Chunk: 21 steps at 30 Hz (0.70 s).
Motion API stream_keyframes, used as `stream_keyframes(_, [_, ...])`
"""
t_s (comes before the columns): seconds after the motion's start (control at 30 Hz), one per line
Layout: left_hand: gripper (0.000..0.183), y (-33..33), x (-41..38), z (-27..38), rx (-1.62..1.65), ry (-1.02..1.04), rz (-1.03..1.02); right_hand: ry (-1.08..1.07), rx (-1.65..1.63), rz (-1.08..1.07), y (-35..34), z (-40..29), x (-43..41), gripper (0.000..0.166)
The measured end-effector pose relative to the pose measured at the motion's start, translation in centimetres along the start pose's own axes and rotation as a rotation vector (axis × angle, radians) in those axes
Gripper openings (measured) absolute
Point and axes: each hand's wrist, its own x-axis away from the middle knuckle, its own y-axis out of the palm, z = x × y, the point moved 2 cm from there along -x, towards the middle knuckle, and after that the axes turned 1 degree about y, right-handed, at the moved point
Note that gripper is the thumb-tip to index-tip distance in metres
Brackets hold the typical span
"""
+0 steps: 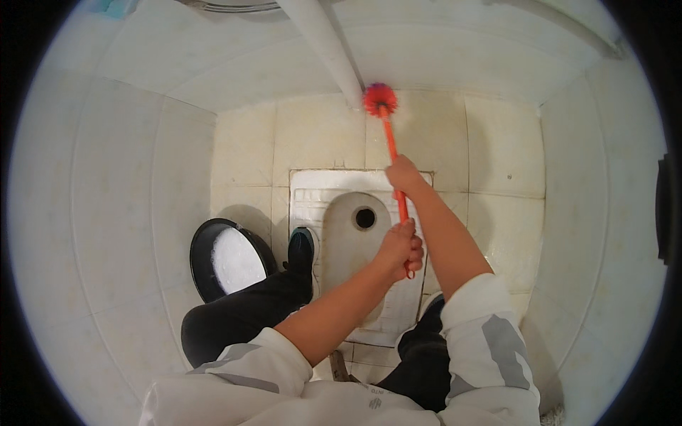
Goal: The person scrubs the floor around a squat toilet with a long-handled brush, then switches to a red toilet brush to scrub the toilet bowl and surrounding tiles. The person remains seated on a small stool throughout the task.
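Both of my hands grip the orange handle of a toilet brush (391, 137). My left hand (400, 250) is closed around the handle's near end, where a small hanging loop sticks out below the fingers. Farther up the handle, my right hand (407, 174) wraps around its middle. The round red bristle head (380, 99) is at the far wall, beside the foot of a white pipe (330, 53). Whether the bristles press on the floor or the wall I cannot tell. Under my forearms lies a white squat toilet (306, 181) with a dark drain hole (365, 218).
A black basin (200, 266) with white suds (234, 261) stands on the left, by my left shoe (301, 245). Pale tiled walls (117, 186) close in on both sides. Beige tiles (319, 133) cover the floor. A dark object (663, 210) shows at the right rim.
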Motion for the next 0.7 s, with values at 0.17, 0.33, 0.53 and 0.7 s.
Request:
stream_keyframes(0.17, [0.025, -2.4, 0.2, -2.7, -0.217, -0.163, -0.039, -0.021, 0.227, 0.118, 0.0, 7.5, 2.5, 0.024])
stream_keyframes(0.33, [0.029, -7.4, 1.9, -6.9, 0.011, -0.037, 0.169, 0.111, -0.035, -0.137, 6.7, 0.8, 7.5, 0.034])
stream_keyframes(0.53, [0.026, -8.8, 4.0, -6.6, -0.046, 0.024, 0.281, -0.038, 0.056, -0.308, 10.1, -2.0, 8.8, 0.032])
stream_keyframes(0.7, [0.023, -4.0, 0.9, -5.5, -0.574, -0.237, -0.020, 0.238, -0.223, 0.076, 1.6, 13.7, 7.6, 0.022])
